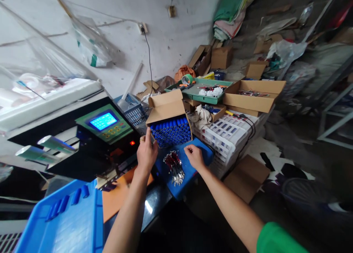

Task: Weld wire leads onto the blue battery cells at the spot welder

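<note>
My left hand is at the left edge of an open cardboard box, index finger stretched up beside its corner; nothing shows in it. Rows of blue cylindrical cells fill the box. My right hand is closed above the blue stool top, right of a bundle of red and black wires with silvery ends. Whatever its fingertips hold, if anything, is too small to name. On the left stands a black machine with a lit screen.
A blue tray with several blue cells lies at lower left, beside an orange board. Behind are a green tray of small parts, a cardboard box with wires and a white crate. A black cable hangs from the wall.
</note>
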Tool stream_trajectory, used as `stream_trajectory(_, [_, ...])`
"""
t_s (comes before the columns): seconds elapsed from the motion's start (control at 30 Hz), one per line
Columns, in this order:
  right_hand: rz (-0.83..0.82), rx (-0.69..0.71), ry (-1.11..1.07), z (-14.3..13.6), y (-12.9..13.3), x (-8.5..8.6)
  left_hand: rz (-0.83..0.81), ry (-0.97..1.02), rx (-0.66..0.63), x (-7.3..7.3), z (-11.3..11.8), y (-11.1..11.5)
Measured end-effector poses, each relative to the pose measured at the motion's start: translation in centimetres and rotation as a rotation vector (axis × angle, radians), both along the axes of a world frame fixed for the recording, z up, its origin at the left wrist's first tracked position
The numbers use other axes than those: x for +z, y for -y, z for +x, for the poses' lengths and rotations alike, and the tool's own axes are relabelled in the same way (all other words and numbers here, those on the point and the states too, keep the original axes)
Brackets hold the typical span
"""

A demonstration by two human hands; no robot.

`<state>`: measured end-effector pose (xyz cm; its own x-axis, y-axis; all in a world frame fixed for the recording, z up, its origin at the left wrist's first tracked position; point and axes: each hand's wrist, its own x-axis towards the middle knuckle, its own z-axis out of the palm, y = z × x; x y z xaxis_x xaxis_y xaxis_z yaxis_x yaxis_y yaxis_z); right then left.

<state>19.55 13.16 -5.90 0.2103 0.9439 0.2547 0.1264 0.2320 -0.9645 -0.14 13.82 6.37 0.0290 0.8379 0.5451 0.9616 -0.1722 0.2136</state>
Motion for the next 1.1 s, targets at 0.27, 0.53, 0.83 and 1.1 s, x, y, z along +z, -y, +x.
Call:
stream_trajectory(0.27, [-0.035,0.008,0.3,-0.5,-0.6,-0.1,0.003,0.201,-0.259,-9.6,-2.0,16.9])
stream_trajectory(0.53, [-0.435,0.291,0.202,-1.9,-3.1,1.2,-0.014,0.296,-0.163,-12.4,-3.3,18.8])
stream_trajectory(0.83, [-0.307,0.166,-0.006,-1.9,-0.8,2.9,-0.01,0.383,-0.179,-13.2,-3.2,19.0])
stream_trajectory(1.1, [0.022,0.205,-0.133,-4.0,3.5,6.5,0.151,0.693,-0.146,-9.1,-2.9,19.6])
